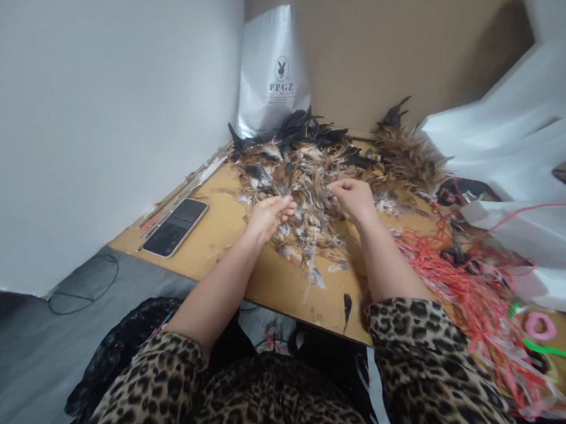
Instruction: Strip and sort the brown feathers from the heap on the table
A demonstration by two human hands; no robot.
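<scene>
A heap of brown, grey and black feathers lies on a wooden table. My left hand is at the heap's near left edge, fingers curled together on a small bunch of feathers. My right hand rests on top of the heap, fingers pinched closed on feathers. Loose feathers trail toward the table's front edge.
A black phone lies at the table's left. A white PPGZ bag leans in the back corner. Red strips are tangled at the right, beside white bags and a pink ring. A white wall stands at the left.
</scene>
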